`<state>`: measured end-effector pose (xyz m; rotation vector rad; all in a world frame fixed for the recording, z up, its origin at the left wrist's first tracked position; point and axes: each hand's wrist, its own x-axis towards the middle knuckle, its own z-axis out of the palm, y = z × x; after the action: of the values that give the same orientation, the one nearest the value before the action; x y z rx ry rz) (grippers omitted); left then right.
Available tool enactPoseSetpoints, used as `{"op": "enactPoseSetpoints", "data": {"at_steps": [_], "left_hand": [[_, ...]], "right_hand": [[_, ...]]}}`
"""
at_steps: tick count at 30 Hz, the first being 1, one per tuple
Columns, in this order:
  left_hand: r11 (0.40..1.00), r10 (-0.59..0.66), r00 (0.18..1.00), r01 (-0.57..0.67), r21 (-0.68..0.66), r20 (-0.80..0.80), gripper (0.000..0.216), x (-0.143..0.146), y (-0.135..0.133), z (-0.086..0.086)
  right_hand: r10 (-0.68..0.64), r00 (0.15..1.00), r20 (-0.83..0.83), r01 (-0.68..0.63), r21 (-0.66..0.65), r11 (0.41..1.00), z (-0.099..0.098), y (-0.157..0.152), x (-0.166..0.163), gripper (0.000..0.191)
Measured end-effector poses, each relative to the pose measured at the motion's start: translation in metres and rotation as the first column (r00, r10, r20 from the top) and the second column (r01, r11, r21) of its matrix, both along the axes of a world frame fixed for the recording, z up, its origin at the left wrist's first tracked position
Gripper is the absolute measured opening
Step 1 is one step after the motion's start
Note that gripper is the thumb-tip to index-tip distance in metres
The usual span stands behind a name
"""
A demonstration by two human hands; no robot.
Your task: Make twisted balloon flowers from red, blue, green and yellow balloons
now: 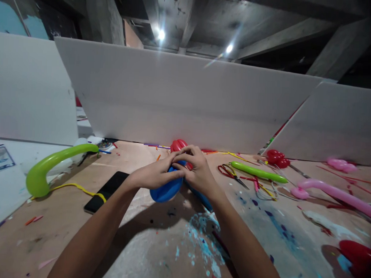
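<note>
Both hands meet over a blue balloon [165,192] at the middle of the table. My left hand [155,169] lies across its top with the fingers closed on it. Curled fingers of my right hand [196,167] grip the balloon from the other side, the fingertips of both hands touching; the exact spot they pinch is hidden. Just behind the hands shows a red balloon [178,145], partly covered by the fingers; I cannot tell whether it is joined to the blue one. A long dark blue piece [201,197] sticks out below my right hand.
Left lie a black phone [112,189], a yellow uninflated balloon [77,186] and a curved green balloon [44,172]. Scissors [233,173], a straight green balloon [259,172], a pink balloon [336,191] and red balloons [276,158] are right. White panels [187,98] stand behind.
</note>
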<state>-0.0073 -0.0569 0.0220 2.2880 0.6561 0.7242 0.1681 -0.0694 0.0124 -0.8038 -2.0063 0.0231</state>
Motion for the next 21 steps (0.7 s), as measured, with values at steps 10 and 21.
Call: {"op": "enactPoseSetpoints", "data": {"at_steps": [10,21], "left_hand": [[0.987,0.115,0.991,-0.122,0.106,0.068,0.071,0.007,-0.012,-0.001],[0.985,0.000,0.994,-0.019,0.173,0.107,0.071,0.008,-0.016,0.000]], "right_hand": [[-0.302,0.891,-0.338,0.107,-0.490,0.865,-0.017,0.019,0.008,0.049],[0.098,0.817,-0.568,-0.476,-0.569,0.671,-0.010,0.011,0.000,0.018]]}}
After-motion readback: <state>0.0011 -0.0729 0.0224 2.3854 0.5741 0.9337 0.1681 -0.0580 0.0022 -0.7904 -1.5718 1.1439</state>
